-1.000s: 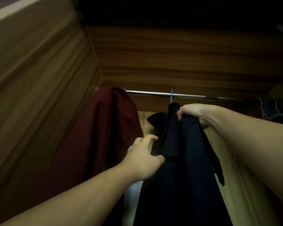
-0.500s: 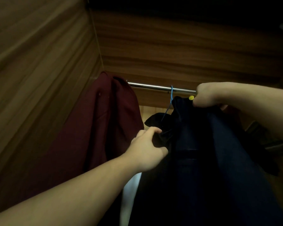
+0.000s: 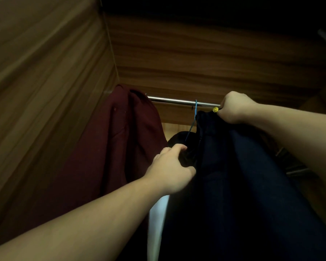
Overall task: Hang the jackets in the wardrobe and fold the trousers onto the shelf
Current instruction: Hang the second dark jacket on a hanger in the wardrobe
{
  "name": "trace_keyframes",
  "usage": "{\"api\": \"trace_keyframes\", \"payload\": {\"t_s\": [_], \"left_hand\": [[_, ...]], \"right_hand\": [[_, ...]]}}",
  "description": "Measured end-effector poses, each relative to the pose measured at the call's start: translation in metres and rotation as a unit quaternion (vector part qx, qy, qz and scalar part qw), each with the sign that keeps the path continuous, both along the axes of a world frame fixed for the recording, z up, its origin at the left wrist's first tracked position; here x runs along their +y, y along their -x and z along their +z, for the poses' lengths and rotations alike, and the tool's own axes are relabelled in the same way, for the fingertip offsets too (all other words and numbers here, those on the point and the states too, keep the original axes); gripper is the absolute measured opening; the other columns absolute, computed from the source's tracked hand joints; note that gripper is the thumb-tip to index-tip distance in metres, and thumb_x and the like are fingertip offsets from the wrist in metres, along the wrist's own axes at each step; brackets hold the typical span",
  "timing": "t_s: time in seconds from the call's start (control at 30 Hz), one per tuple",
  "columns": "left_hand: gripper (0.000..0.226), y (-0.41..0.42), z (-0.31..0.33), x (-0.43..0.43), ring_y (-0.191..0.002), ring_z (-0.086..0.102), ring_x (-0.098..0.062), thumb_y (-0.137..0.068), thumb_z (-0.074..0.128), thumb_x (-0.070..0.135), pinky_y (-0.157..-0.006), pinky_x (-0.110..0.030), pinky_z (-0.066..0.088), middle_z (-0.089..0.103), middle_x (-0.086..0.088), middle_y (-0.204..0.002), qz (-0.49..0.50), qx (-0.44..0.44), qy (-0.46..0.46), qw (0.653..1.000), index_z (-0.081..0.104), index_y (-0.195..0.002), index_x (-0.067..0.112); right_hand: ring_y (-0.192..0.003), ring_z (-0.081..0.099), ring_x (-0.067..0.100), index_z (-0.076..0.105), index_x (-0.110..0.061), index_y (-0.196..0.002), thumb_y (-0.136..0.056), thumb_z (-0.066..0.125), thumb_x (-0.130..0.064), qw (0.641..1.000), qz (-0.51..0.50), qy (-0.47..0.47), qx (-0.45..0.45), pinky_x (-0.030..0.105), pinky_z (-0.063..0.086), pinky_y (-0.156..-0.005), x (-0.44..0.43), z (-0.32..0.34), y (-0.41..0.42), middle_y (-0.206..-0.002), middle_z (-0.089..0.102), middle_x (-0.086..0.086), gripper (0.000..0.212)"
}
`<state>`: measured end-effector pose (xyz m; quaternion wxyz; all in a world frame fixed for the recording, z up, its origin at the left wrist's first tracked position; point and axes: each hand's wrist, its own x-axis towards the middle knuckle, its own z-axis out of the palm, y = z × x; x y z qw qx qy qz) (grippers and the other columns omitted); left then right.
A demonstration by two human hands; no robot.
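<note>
Navy jacket (image 3: 233, 176): a dark garment in the middle and right of the wardrobe, its top edge raised just under the rail and the rest falling down toward the viewer.
Right hand (image 3: 235, 108): fingers curled tight round the jacket's top edge, knuckles up against the rail.
Yellow dot (image 3: 215, 109): a small round yellow piece just left of the right hand; what it belongs to cannot be told.
Left hand (image 3: 171, 170): lower down, thumb and fingers bunched, gripping dark cloth at the jacket's left edge.
Hanger (image 3: 195, 108): a thin blue hook over the rail, just left of the jacket's top; its wire slopes down behind the cloth. Whether the jacket sits on it cannot be told.
Rail (image 3: 173, 100): a metal bar running across the back.
Black garment (image 3: 179, 137): a dark shape behind the left hand.
Maroon jacket (image 3: 117, 147): hangs at the rail's left end, beside the side wall.
White strip (image 3: 156, 223): pale cloth showing below the left forearm.
Wardrobe (image 3: 45, 81): wood-grain panels, dimly lit.
</note>
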<state>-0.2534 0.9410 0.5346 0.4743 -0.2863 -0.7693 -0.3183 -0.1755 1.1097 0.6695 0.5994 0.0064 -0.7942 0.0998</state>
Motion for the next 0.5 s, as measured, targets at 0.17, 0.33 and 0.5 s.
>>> {"api": "trace_keyframes", "payload": {"t_s": [0.17, 0.33, 0.5], "left_hand": [[0.068, -0.004, -0.001, -0.008, -0.132, 0.043, -0.024, -0.081, 0.057, 0.051, -0.107, -0.043, 0.039, 0.042, 0.002, -0.146, 0.058, -0.025, 0.002, 0.998, 0.037, -0.144, 0.035], [0.064, -0.014, -0.004, -0.018, -0.132, 0.045, -0.025, -0.084, 0.053, 0.054, -0.108, -0.043, 0.039, 0.047, 0.0, -0.145, 0.11, -0.043, 0.007, 0.993, 0.042, -0.143, 0.032], [0.064, -0.028, -0.011, -0.026, -0.133, 0.044, -0.025, -0.086, 0.053, 0.053, -0.108, -0.042, 0.038, 0.046, -0.001, -0.146, 0.121, -0.05, 0.012, 0.991, 0.041, -0.144, 0.032]], "right_hand": [[-0.085, 0.059, 0.029, 0.065, -0.005, -0.111, -0.091, 0.06, -0.023, 0.999, 0.037, -0.001, -0.005, 0.03, 0.043, -0.066, -0.009, -0.004, 0.004, -0.1, 0.061, 0.012, 0.027], [-0.09, 0.059, 0.03, 0.064, -0.005, -0.111, -0.09, 0.058, -0.019, 0.999, 0.054, -0.004, -0.002, 0.031, 0.043, -0.068, -0.025, -0.007, -0.004, -0.106, 0.061, 0.014, 0.026], [-0.068, 0.051, 0.025, 0.053, -0.006, -0.091, -0.089, 0.055, -0.015, 0.999, 0.028, 0.003, -0.015, 0.029, 0.037, -0.054, -0.032, -0.012, -0.014, -0.079, 0.051, 0.008, 0.01]]}}
